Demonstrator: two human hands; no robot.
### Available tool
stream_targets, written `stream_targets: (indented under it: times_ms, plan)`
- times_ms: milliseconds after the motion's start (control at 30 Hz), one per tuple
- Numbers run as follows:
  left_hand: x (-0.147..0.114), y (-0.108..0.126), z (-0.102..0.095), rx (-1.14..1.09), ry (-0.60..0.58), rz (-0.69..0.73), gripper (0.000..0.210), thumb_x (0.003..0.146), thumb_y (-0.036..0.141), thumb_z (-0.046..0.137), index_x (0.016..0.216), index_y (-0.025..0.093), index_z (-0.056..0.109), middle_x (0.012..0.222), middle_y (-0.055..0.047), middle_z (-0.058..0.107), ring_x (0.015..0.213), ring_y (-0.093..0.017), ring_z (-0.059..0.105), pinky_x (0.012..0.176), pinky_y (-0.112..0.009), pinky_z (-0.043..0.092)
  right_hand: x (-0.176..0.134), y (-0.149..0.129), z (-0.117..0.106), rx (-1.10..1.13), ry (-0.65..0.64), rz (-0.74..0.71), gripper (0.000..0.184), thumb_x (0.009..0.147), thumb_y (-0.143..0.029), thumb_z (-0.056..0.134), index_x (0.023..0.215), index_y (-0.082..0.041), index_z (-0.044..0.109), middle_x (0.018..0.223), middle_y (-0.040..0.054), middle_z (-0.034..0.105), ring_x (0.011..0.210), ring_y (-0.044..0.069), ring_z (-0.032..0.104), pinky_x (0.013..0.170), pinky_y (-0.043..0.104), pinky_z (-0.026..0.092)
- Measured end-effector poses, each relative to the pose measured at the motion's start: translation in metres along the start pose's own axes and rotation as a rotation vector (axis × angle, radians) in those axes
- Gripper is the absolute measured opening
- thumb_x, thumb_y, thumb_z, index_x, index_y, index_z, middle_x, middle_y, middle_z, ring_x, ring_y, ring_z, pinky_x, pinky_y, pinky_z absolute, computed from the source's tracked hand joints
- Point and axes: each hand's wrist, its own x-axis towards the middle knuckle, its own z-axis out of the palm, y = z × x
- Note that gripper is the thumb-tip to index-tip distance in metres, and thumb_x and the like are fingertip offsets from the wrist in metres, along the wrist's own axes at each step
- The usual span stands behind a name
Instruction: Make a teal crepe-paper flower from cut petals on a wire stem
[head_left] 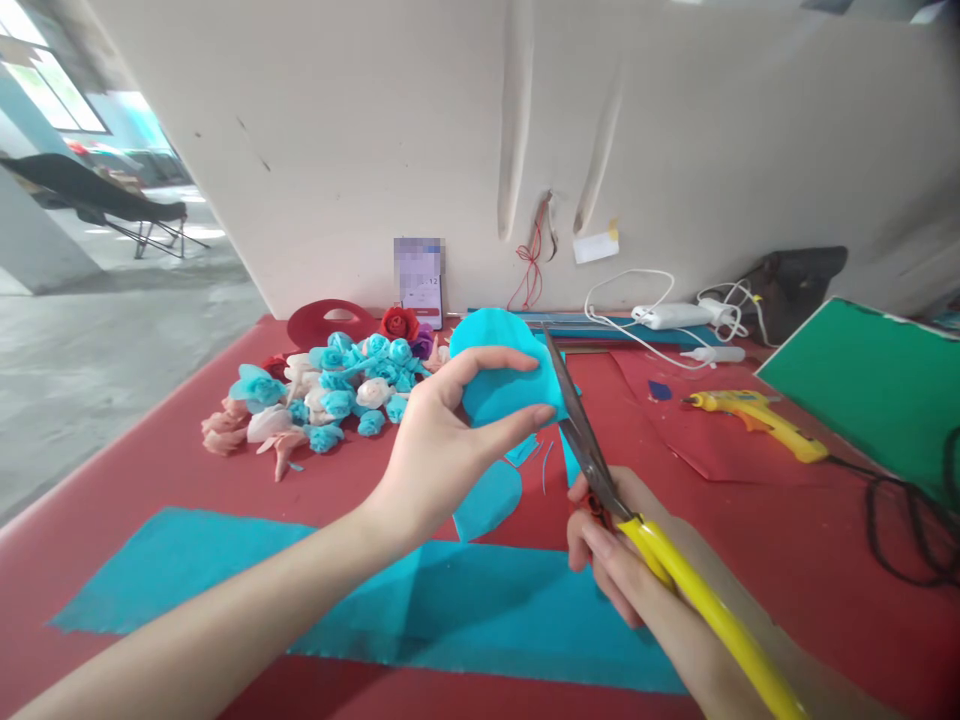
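My left hand [442, 430] pinches a rounded blue petal piece [491, 365] between thumb and fingers, above the table. The scissors [667, 565], with yellow handles, are held in my right hand [622, 575]. Their dark blades run along the right edge of the blue piece, and they look nearly closed. Below lies another cut blue petal [491, 500], with small blue scraps [523, 450] close by. A long blue sheet [420, 610] stretches across the table under both forearms. Whether the blue material is paper or cloth I cannot tell.
Several blue, white and pink handmade flowers [337, 405] are heaped at the left. Behind them a phone [420, 285] leans against the pale wall. To the right lie a yellow glue gun [765, 420], a white power strip [671, 317] and a green board [862, 390].
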Motion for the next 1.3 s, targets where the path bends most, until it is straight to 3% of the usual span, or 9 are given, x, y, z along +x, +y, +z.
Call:
stream_targets:
  times_ms: [333,500,633,767,900,1100,1300]
  plan:
    - [0.000,0.000,-0.001,-0.001,0.008,0.002,0.024,0.065,0.023,0.072,0.086,0.023,0.061,0.067,0.005,0.062,0.058,-0.009,0.060,0.050,-0.014,0.052,-0.004,0.012,0.003,-0.103,0.084,-0.082,0.033,0.085,-0.053,0.036,0.094,-0.022,0.043,0.050,-0.0061,0.042,0.031,0.005,0.034,0.031,0.015,0.027]
    - [0.001,0.000,-0.002,-0.015,0.005,0.004,0.024,0.066,0.024,0.072,0.087,0.023,0.060,0.069,0.005,0.062,0.060,-0.009,0.061,0.052,-0.015,0.053,-0.004,0.007,0.003,-0.088,0.082,-0.088,0.030,0.085,-0.050,0.037,0.090,-0.022,0.044,0.047,-0.0062,0.043,0.030,0.005,0.034,0.033,0.016,0.030]
    - [0.001,-0.001,-0.002,-0.021,-0.008,0.002,0.025,0.067,0.025,0.071,0.088,0.023,0.060,0.072,0.005,0.063,0.061,-0.011,0.062,0.052,-0.017,0.053,0.000,0.007,0.003,-0.088,0.070,-0.033,0.026,0.083,-0.043,0.040,0.093,-0.020,0.047,0.053,-0.0030,0.047,0.039,0.009,0.044,0.035,0.018,0.031]
    - [0.002,0.000,-0.003,-0.001,-0.001,0.006,0.025,0.067,0.024,0.070,0.089,0.022,0.059,0.077,0.003,0.063,0.064,-0.011,0.063,0.053,-0.017,0.054,0.002,0.013,0.004,-0.023,0.090,-0.023,0.025,0.084,-0.039,0.034,0.097,-0.020,0.045,0.056,-0.0032,0.046,0.038,0.008,0.039,0.036,0.019,0.030]
    - [0.003,0.001,-0.003,0.006,0.006,0.013,0.024,0.067,0.022,0.071,0.087,0.020,0.058,0.082,0.002,0.063,0.069,-0.012,0.063,0.059,-0.017,0.054,0.003,0.017,0.003,0.007,0.018,-0.019,0.024,0.083,-0.037,0.036,0.096,-0.019,0.044,0.058,-0.0027,0.048,0.035,0.007,0.037,0.034,0.018,0.029]
    - [0.003,0.003,-0.003,-0.002,-0.015,0.005,0.024,0.066,0.021,0.071,0.086,0.021,0.058,0.074,0.004,0.062,0.063,-0.009,0.061,0.055,-0.015,0.053,0.002,0.013,0.004,-0.026,0.074,-0.049,0.024,0.084,-0.037,0.037,0.097,-0.019,0.044,0.061,-0.0023,0.048,0.035,0.006,0.034,0.034,0.018,0.028]
    - [0.003,0.002,-0.003,-0.017,-0.032,0.000,0.022,0.067,0.021,0.070,0.085,0.020,0.057,0.073,0.004,0.061,0.064,-0.008,0.060,0.057,-0.014,0.052,0.004,0.018,0.002,-0.022,0.007,-0.023,0.025,0.085,-0.040,0.035,0.096,-0.019,0.044,0.058,-0.0026,0.048,0.034,0.007,0.036,0.033,0.018,0.029]
